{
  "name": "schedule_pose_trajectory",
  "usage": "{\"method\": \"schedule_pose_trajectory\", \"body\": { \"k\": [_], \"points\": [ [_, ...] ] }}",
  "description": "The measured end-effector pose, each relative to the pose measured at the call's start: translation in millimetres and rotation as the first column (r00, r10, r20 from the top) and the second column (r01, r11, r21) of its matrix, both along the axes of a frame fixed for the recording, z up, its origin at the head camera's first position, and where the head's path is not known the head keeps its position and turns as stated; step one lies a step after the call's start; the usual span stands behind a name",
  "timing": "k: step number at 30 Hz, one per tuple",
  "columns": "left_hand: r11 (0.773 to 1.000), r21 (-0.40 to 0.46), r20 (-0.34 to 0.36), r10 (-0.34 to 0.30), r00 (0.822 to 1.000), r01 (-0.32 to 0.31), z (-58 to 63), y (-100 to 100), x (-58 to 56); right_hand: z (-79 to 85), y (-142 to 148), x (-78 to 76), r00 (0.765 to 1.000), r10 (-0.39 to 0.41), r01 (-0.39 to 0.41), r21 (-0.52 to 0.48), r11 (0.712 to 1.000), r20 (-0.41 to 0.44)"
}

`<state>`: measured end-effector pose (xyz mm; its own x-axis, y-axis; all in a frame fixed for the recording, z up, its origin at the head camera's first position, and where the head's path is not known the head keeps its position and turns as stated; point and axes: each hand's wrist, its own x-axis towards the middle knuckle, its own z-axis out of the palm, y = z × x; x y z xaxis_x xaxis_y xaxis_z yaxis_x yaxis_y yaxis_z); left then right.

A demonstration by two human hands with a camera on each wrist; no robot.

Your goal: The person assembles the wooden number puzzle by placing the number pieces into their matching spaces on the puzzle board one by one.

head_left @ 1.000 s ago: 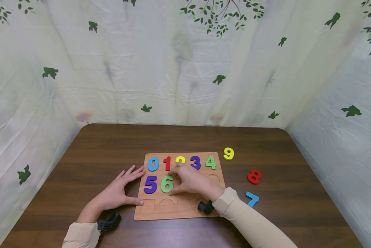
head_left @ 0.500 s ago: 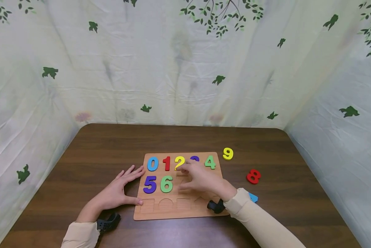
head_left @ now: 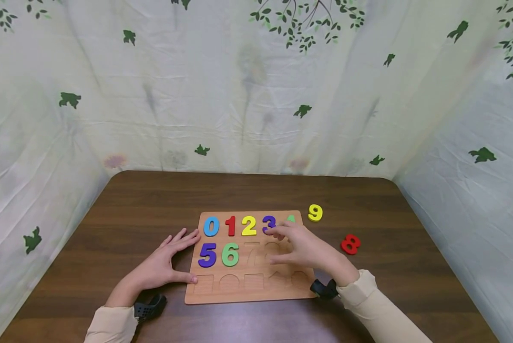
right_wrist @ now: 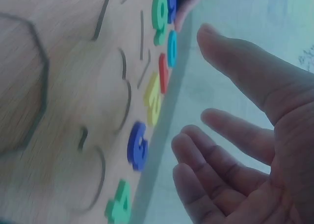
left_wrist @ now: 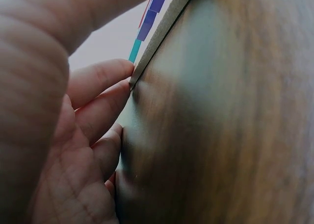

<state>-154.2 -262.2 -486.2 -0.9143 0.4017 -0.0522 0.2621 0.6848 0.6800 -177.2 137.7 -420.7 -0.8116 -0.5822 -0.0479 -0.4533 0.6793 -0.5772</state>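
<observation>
I see my left grip (head_left: 167, 267) spread and relaxed, its thumb on the edge of the board (head_left: 256, 294) and its fingertips against that same side. My right grip (head_left: 310, 246) hovers over the board, fingers parted from the thumb with only air between. Just ahead of its fingertips are the 3 (head_left: 271, 222) and the 4 (right_wrist: 117, 211); left of it lie the 6 (head_left: 225, 256) and the 5 (head_left: 209, 253). The 8 (head_left: 351, 244) rests on the bench (head_left: 162, 195) to its right, the 9 (head_left: 316, 215) beyond it.

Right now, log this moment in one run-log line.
left hand: touching puzzle board, left edge; right hand: open, empty, over board; on board: blue 0 through green 6; on table: red 8, yellow 9
</observation>
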Motion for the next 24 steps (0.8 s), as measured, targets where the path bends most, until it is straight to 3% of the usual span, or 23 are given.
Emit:
{"method": "schedule_pose_trajectory", "body": {
  "k": [11, 24],
  "points": [
    [1.0, 0.003, -0.002, -0.009, 1.0, 0.009, 1.0, 1, -0.9, 7.2, 45, 18.2, 0.994, -0.089, 0.089, -0.003, 0.996, -0.061],
    [1.0, 0.002, -0.003, -0.012, 1.0, 0.012, 0.2, 0, -1.4, 7.1, 78, 39.8, 0.983, -0.182, 0.181, 0.013, 0.983, 0.009]
  ]
}}
